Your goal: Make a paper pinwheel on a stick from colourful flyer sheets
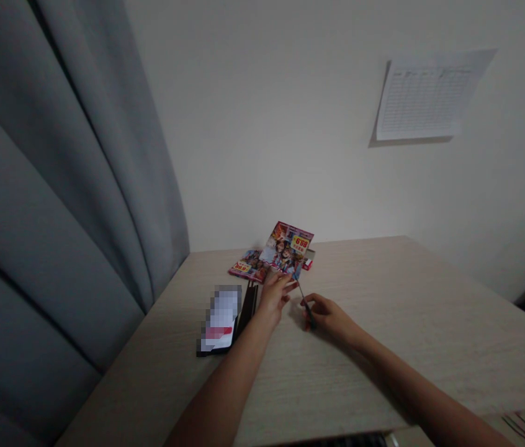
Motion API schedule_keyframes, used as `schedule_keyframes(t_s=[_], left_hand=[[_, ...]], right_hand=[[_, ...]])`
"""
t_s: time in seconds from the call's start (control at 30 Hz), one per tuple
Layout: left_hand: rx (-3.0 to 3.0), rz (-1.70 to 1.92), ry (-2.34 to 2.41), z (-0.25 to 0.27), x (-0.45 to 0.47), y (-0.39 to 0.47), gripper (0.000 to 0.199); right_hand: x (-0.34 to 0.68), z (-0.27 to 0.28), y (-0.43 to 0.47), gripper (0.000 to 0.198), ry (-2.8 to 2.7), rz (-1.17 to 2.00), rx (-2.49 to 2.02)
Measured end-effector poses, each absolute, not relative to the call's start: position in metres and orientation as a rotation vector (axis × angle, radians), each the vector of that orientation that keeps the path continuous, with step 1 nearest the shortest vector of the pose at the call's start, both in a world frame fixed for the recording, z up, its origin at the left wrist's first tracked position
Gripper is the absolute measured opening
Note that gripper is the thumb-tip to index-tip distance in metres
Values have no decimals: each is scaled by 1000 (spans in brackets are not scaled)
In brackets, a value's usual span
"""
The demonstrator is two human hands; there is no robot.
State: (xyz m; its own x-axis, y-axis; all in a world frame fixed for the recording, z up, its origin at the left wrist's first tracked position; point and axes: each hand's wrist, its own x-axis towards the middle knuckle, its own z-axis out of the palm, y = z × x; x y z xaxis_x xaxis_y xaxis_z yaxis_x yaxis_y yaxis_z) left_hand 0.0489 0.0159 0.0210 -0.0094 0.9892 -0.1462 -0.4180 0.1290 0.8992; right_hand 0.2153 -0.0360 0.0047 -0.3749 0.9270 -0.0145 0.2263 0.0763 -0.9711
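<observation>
A colourful printed flyer (287, 243) with a yellow price patch is gripped at its lower edge by my left hand (275, 293), tilted up above the table. My right hand (326, 313) is closed round the handles of a pair of scissors (308, 305). Their thin blades point up and to the left, reaching the flyer's lower right edge; whether they cut into it I cannot tell. Behind and left of the held sheet, more flyers (246, 266) of similar print lie on the table. A small red and white item (308, 259) shows partly from behind the held flyer.
On the pale wooden table (411, 323), a phone with a lit, blurred screen (220, 320) lies left of my left forearm, beside a dark strip-like object (246, 307). A grey curtain (76, 186) hangs at the left. A printed sheet (423, 99) is on the wall.
</observation>
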Motion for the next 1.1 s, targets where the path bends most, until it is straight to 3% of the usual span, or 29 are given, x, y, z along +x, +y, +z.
schedule_keyframes(t_s=[0.37, 0.77, 1.1], left_hand=[[977, 1526, 1117, 21, 37, 21, 30], [828, 1528, 1019, 27, 33, 21, 47], [780, 1495, 987, 29, 36, 17, 45]], right_hand=[[204, -7, -13, 43, -1651, 1318, -1248], [187, -17, -15, 44, -1611, 1218, -1129], [187, 2, -29, 51, -1490, 1409, -1052]])
